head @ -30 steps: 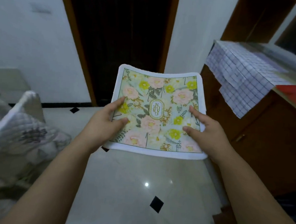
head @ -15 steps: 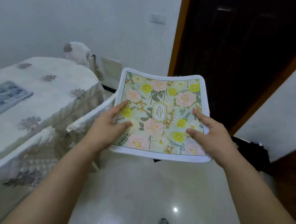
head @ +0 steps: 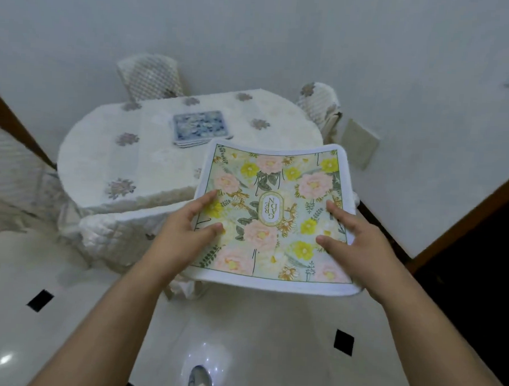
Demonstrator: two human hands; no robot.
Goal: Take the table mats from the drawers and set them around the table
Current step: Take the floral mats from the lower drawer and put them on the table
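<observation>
White-bordered floral mat (head: 275, 220), "GARDEN" label centred.

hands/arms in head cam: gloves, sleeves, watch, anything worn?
Nothing worn that shows. Left hand and right hand are bare: no gloves, and no rings on the fingers in view. Both forearms are uncovered to the frame edge, no sleeve cuff, watch or band visible. Short nails.

Floral table mat (head: 275, 217), white-bordered, pink and yellow blooms, "GARDEN" oval at centre, held nearly flat in mid-air. Blue patterned table mat (head: 200, 126) lying flat on the cloth-covered surface (head: 107, 161).
</observation>
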